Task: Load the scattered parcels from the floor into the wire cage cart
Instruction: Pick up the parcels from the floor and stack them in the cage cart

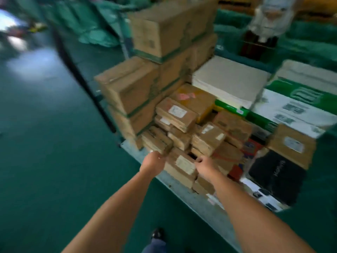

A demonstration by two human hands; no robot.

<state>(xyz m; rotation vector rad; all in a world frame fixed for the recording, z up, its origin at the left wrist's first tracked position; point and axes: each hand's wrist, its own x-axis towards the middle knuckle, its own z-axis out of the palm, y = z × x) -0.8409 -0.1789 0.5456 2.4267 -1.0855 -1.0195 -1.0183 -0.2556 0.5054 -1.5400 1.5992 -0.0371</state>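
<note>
The view is blurred by motion. A grey cart platform (184, 193) carries stacked cardboard parcels. At its near edge lies a small brown parcel with a white label (182, 166). My left hand (154, 161) holds this parcel's left end, and my right hand (205, 166) grips its right end with curled fingers. Behind it rises a pile of several small brown parcels (186, 128). Large brown boxes with green tape (145, 84) stand stacked on the left part of the cart.
A flat white parcel (231, 83), green-and-white boxes (295, 106) and a black bag (277, 176) fill the right side. A dark pole (85, 83) leans left of the stack. Green sacks (98, 33) lie behind on the green floor. A shoe (157, 233) shows below.
</note>
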